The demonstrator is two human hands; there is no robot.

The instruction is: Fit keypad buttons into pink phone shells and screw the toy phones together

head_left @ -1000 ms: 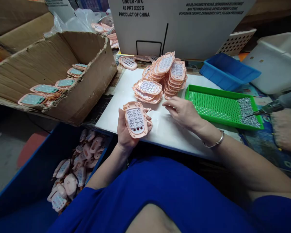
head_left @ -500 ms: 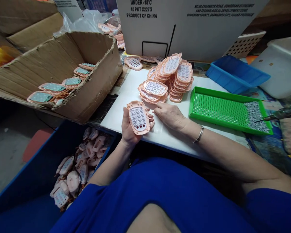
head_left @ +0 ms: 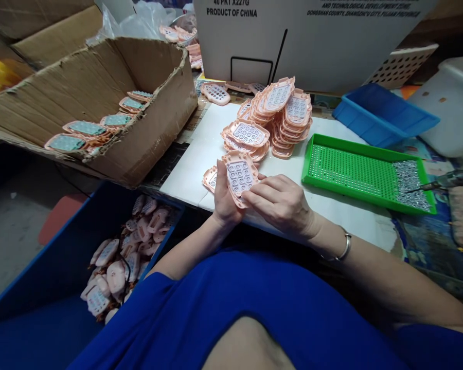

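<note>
My left hand (head_left: 227,203) grips a pink plastic casing half (head_left: 239,174) with a pale rubber keypad in it, thumb along its left edge. The fingers of my right hand (head_left: 281,203) are drawn together on the casing's lower right side, where the fingertips partly cover the keypad. Another pink casing half (head_left: 209,179) lies on the white board (head_left: 185,172), partly hidden behind my left hand. Just beyond my hands stand stacks of similar casing halves with keypads (head_left: 249,133).
Right of the stacks is a green tray (head_left: 343,191) with screws (head_left: 409,177); a power screwdriver (head_left: 457,177) reaches over it. Behind stands a blue bin (head_left: 386,115). To the left are a cardboard box (head_left: 158,110) and a blue crate (head_left: 34,277) holding casings.
My right hand has come from beside the stack onto the casing in my left hand. Both hands have shifted slightly right, and a casing half now shows on the board behind my left hand.
</note>
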